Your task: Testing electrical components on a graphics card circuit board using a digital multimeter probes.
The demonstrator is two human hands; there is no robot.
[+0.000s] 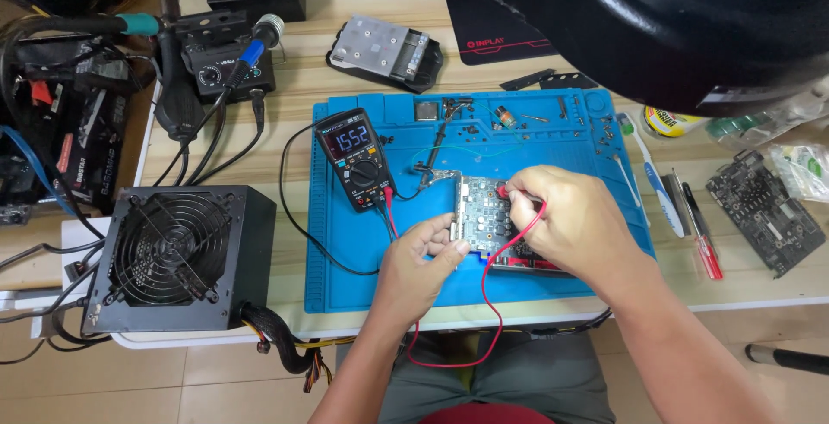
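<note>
We find the right hand (570,217) with its grip clamped on a red test probe (503,189), tip on the circuit board (484,204). The left hand (423,260) pinches the board's near-left edge. The board lies on the blue work mat (535,130) on the table (294,87), the multimeter (356,158) just left.

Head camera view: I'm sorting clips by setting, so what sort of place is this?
Probably an electronics repair bench: a multimeter on a blue work mat, a soldering station, and a circuit board being probed.
</note>
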